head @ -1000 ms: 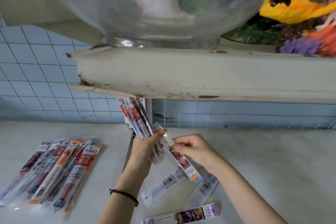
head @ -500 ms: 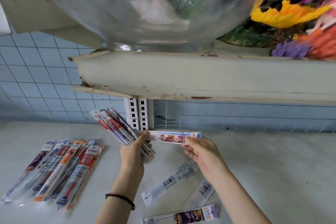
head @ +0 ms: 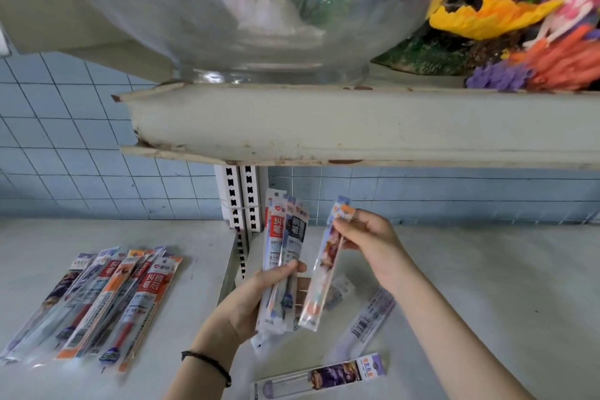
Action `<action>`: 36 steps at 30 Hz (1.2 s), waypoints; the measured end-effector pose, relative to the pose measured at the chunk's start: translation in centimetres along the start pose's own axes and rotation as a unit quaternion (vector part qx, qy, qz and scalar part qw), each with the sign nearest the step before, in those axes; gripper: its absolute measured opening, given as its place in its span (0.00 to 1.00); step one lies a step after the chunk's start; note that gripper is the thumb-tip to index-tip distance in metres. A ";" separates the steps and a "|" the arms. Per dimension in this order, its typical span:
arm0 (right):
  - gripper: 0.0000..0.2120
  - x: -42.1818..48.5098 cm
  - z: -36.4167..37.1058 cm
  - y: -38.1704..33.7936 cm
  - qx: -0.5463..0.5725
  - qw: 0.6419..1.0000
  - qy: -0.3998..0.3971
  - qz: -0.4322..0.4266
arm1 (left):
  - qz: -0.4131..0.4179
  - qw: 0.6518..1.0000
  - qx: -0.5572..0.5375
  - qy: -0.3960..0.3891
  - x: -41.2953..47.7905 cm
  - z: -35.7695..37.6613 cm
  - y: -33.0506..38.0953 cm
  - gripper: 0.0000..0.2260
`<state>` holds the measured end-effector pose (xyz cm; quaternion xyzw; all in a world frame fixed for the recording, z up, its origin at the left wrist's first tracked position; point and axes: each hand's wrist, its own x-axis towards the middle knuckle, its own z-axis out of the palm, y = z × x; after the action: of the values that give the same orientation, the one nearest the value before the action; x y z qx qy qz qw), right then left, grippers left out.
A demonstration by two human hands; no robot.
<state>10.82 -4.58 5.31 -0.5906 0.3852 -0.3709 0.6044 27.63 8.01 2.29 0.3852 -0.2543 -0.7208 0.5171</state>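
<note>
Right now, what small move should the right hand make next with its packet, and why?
Probably slide the single packet left onto the bundle. The right hand pinches it near its top, nearly upright, just beside the bundle that the left hand grips.

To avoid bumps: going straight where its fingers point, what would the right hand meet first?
Probably the bundle of packets in the left hand: the right hand, pinching a single packet, points toward it; depth unclear.
</note>
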 end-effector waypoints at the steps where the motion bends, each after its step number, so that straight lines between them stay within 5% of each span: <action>1: 0.06 -0.2 0.6 0.0 -0.018 1.000 -0.007 -0.007 | -0.006 1.000 -0.007 -0.028 0.1 0.4 -0.1 0.23; 6: 0.04 -0.6 2.3 -0.3 -0.033 0.998 -0.002 -0.046 | -0.002 0.997 -0.008 -0.081 0.6 1.1 -0.4 0.24; 10: 0.02 -0.6 1.9 -0.1 -0.051 0.997 -0.041 -0.031 | 0.051 0.996 0.075 -0.002 0.6 0.6 -0.5 0.25; 13: 0.07 -0.4 0.7 0.9 -0.134 0.990 -0.050 -0.010 | 0.085 0.996 0.020 0.037 0.7 0.0 -0.3 0.25; 19: 0.18 -0.7 -0.9 4.9 -0.401 0.898 -0.176 -0.033 | 0.102 0.993 -0.029 0.057 0.7 -1.3 0.1 0.30; 23: 0.14 -0.7 -0.3 6.7 -0.499 0.845 -0.172 -0.086 | 0.093 0.992 -0.008 0.082 1.2 -1.4 -0.2 0.26; 27: 0.13 0.1 -2.1 6.5 -0.498 0.852 -0.143 -0.075 | 0.083 0.992 -0.006 0.090 1.5 -1.4 -0.5 0.25; 33: 0.15 -0.4 -4.3 5.7 -0.390 0.917 -0.080 -0.030 | 0.075 0.994 0.000 0.085 2.1 -1.1 -1.0 0.26; 36: 0.15 -1.6 -4.7 5.6 -0.448 0.893 -0.005 -0.048 | 0.068 0.994 0.006 0.085 2.3 -1.0 -1.5 0.27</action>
<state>5.83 -5.02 -0.25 -0.8183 0.4786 -0.1851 0.2592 27.22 6.40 -0.06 0.4298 -0.2392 -0.6474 0.5822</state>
